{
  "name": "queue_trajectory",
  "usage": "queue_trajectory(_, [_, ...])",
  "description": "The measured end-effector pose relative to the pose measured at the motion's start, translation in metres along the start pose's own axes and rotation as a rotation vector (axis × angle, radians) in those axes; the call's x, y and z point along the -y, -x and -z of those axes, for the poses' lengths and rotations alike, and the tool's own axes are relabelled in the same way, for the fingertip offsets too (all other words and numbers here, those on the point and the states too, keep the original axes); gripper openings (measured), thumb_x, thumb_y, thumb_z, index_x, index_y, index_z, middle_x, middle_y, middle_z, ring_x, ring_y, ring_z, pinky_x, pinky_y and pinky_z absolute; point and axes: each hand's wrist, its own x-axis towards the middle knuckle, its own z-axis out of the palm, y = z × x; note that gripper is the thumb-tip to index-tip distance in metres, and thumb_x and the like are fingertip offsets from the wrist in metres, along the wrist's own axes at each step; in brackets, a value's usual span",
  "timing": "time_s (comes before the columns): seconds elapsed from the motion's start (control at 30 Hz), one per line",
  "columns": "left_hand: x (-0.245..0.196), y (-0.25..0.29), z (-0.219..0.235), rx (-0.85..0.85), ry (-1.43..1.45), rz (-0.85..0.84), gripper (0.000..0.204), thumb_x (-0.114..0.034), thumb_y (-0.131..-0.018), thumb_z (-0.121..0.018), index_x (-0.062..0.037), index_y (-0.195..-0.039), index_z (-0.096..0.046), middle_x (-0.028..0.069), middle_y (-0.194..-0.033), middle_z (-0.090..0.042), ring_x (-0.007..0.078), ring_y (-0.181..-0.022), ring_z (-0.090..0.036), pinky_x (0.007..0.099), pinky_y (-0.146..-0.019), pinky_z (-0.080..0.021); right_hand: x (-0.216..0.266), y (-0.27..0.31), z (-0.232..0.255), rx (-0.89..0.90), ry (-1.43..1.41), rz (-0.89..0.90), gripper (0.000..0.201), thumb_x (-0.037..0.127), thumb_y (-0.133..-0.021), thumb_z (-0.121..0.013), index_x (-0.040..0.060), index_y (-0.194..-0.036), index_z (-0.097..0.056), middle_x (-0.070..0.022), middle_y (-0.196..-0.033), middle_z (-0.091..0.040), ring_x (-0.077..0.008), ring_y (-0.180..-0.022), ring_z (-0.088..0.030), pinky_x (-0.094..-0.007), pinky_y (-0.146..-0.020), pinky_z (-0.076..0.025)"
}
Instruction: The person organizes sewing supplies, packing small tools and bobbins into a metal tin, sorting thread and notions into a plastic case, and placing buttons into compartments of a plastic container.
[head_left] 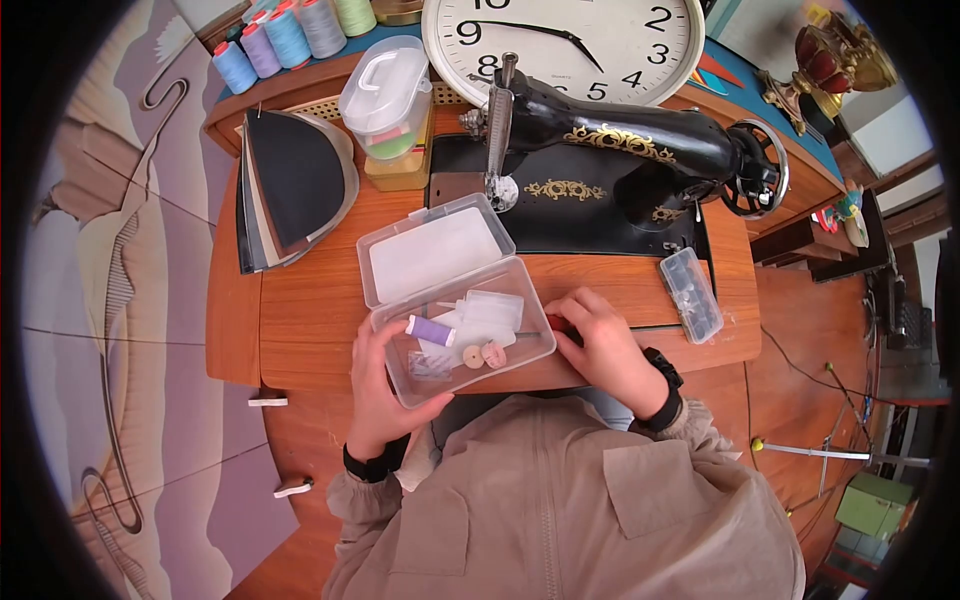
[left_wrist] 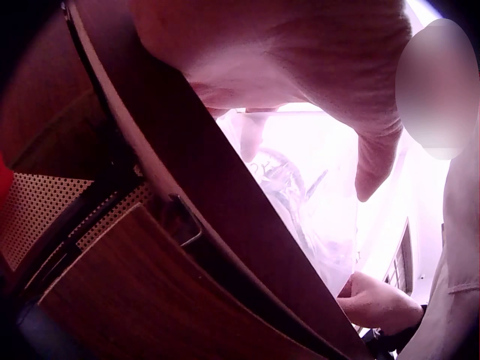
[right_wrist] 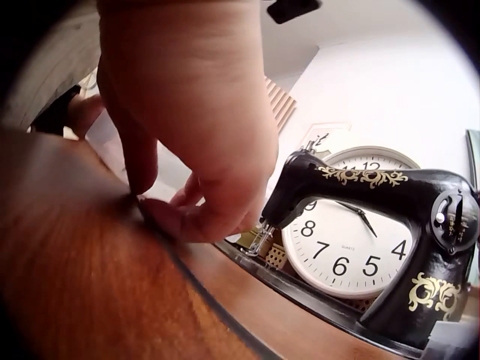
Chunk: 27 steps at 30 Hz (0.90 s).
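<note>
Left hand: spread at the left end of the plastic box, thumb toward the front wall, fingers at the left wall. Right hand: thumb and fingers brought together on a small red item just beside the right end of the box; the fingers cover most of it, and its kind cannot be told.

Position: the box sits at the front edge of the bench, between the hands and nearer the person than the sewing machine. Its lid is folded back behind it.

Handling: the translucent walls look thin and smooth. Expect low weight, slight flex and some slip. Hold the body low on opposite end walls; avoid lifting by the lid, whose joint is probably the weak point. Keep the box level, since the purple thread spool and pale discs appear loose and may roll. Grip the spool around its wound middle. Pinch the red item at its exposed side; its stiffness cannot be judged.
</note>
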Motion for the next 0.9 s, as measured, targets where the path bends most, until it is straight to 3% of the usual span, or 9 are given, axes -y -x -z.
queue_trajectory(0.03, [0.000,0.000,0.000,0.004,0.002,0.007,0.087,-0.032,-0.059,-0.089,-0.0087,-0.133,-0.051,0.0235,-0.135,-0.050,0.0424,-0.126,-0.049,0.0495,-0.104,-0.039,-0.003,0.002,-0.004,-0.035,0.067,0.075,0.017,0.002,-0.082,-0.073,0.0016,-0.097,-0.064,-0.0143,-0.094,-0.061,-0.0358,-0.084,-0.063,-0.0425,-0.074,-0.053])
queue_trajectory(0.27, [-0.003,0.000,0.000,-0.012,0.004,-0.007,0.086,-0.032,-0.060,-0.089,-0.0092,-0.133,-0.051,0.0227,-0.134,-0.050,0.0419,-0.125,-0.050,0.0489,-0.104,-0.039,-0.003,0.000,-0.001,0.035,-0.043,-0.125,0.015,0.003,-0.082,-0.074,0.0008,-0.092,-0.064,-0.0148,-0.091,-0.062,-0.0350,-0.081,-0.065,-0.0424,-0.072,-0.054])
queue_trajectory(0.4, [-0.006,-0.001,0.000,-0.013,-0.001,-0.008,0.084,-0.031,-0.060,-0.089,-0.0089,-0.132,-0.052,0.0217,-0.134,-0.051,0.0413,-0.124,-0.050,0.0482,-0.103,-0.040,-0.001,-0.006,0.006,0.086,-0.045,-0.118,0.012,0.001,-0.083,-0.073,0.0001,-0.092,-0.065,-0.0156,-0.093,-0.063,-0.0350,-0.080,-0.066,-0.0422,-0.071,-0.054])
queue_trajectory(0.47, [-0.006,-0.001,0.000,-0.012,-0.010,-0.011,0.084,-0.031,-0.060,-0.089,-0.0089,-0.132,-0.052,0.0214,-0.134,-0.051,0.0412,-0.123,-0.051,0.0481,-0.103,-0.040,0.010,-0.013,0.012,-0.234,0.102,0.004,0.011,-0.001,-0.084,-0.071,-0.0001,-0.094,-0.067,-0.0156,-0.093,-0.063,-0.0344,-0.081,-0.066,-0.0409,-0.071,-0.053])
queue_trajectory(0.57, [-0.005,-0.002,-0.001,-0.012,-0.014,-0.021,0.085,-0.032,-0.060,-0.089,-0.0089,-0.132,-0.052,0.0215,-0.133,-0.051,0.0412,-0.123,-0.051,0.0484,-0.103,-0.040,0.031,-0.023,0.024,-0.250,0.008,0.149,0.012,-0.003,-0.086,-0.070,0.0004,-0.097,-0.068,-0.0150,-0.092,-0.062,-0.0341,-0.080,-0.064,-0.0404,-0.069,-0.053])
queue_trajectory(0.63, [-0.003,-0.002,-0.001,-0.009,0.002,-0.021,0.086,-0.032,-0.059,-0.089,-0.0092,-0.133,-0.052,0.0214,-0.134,-0.051,0.0413,-0.123,-0.051,0.0485,-0.103,-0.040,0.035,-0.026,0.021,-0.159,-0.076,0.194,0.014,-0.002,-0.084,-0.070,0.0001,-0.098,-0.067,-0.0135,-0.092,-0.061,-0.0337,-0.084,-0.062,-0.0409,-0.073,-0.052])
queue_trajectory(0.73, [-0.005,-0.002,0.001,-0.001,-0.018,-0.020,0.086,-0.032,-0.059,-0.089,-0.0097,-0.133,-0.051,0.0215,-0.134,-0.050,0.0413,-0.124,-0.050,0.0486,-0.102,-0.040,0.044,-0.034,0.017,0.109,0.025,0.298,0.023,-0.003,-0.077,-0.070,0.0002,-0.100,-0.066,-0.0127,-0.096,-0.062,-0.0336,-0.094,-0.059,-0.0424,-0.083,-0.050])
queue_trajectory(0.87, [-0.004,-0.001,0.000,-0.009,-0.016,-0.021,0.086,-0.032,-0.059,-0.090,-0.0098,-0.133,-0.051,0.0215,-0.135,-0.050,0.0411,-0.124,-0.050,0.0484,-0.102,-0.040,0.042,-0.052,0.007,0.218,0.080,0.421,0.026,0.000,-0.074,-0.074,0.0057,-0.099,-0.069,-0.0091,-0.092,-0.064,-0.0320,-0.092,-0.061,-0.0409,-0.080,-0.052])
queue_trajectory(0.9, [-0.005,-0.002,0.000,-0.011,-0.009,-0.021,0.087,-0.033,-0.059,-0.090,-0.0099,-0.133,-0.051,0.0217,-0.136,-0.050,0.0411,-0.124,-0.050,0.0485,-0.102,-0.040,0.039,-0.055,0.001,0.351,0.062,0.396,0.024,0.001,-0.073,-0.074,0.0068,-0.096,-0.070,-0.0079,-0.091,-0.066,-0.0316,-0.093,-0.061,-0.0406,-0.080,-0.052])
